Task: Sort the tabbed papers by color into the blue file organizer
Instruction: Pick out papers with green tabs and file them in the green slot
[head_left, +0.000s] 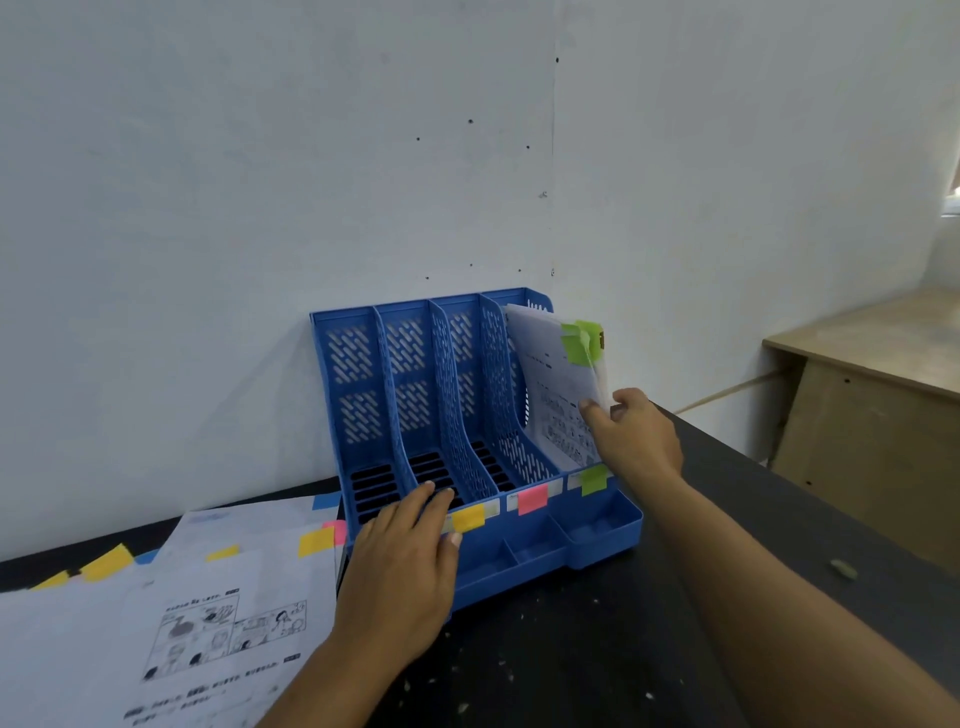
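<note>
Head view: white wall (260, 156) backing black table (597, 649) | blue file organizer (415, 374) standing at table's back edge | right hand (631, 441) pinching green-tabbed papers (558, 379) in rightmost slot | left hand (405, 566) resting flat, fingers straight, on organizer's front | remaining tabbed papers (171, 613) lying at table's left.

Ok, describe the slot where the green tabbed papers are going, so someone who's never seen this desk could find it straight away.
Find the blue file organizer standing against the white wall on the dark table. It has four upright slots; take the rightmost one, where the right hand holds the green-tabbed papers. Its front edge carries a green label, while its neighbours show pink and yellow.
</note>
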